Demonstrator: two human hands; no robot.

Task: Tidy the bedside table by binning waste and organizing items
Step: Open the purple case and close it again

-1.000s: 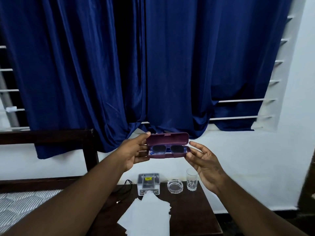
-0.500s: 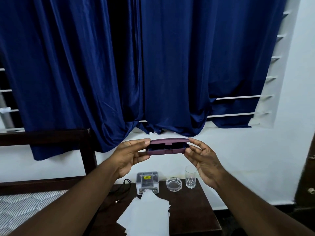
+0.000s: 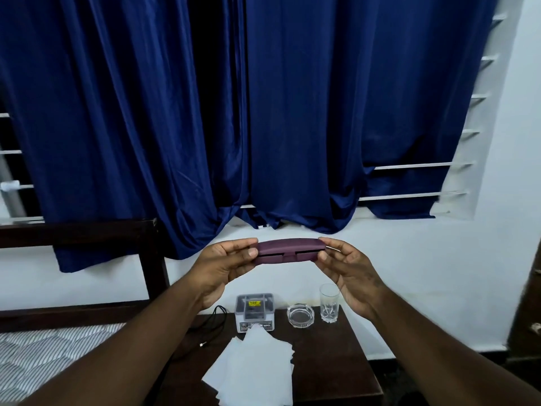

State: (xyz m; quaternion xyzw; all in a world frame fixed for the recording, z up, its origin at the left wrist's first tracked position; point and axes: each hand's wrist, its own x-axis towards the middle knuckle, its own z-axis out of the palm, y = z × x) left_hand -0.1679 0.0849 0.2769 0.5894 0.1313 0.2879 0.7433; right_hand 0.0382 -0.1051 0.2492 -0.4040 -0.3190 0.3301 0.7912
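The table's [image 3: 336, 356] right front is left bare. Its back edge is lined by a small box [image 3: 255, 313], an ashtray [image 3: 300, 316] and a glass [image 3: 329, 303]; the front left is covered by white papers [image 3: 254, 367], with a cable [image 3: 209, 326] beside them.

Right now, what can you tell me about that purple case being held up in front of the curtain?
The glasses case is a long, slim, dark purple shell with rounded ends, looking like matte hard plastic or leatherette. Its lid is down; a thin dark seam runs along the near edge, broken by a small tab in the middle. It lies level in the air above the bedside table. The left hand pinches one end and the right hand the other, thumbs on the near side. Its contents are hidden.
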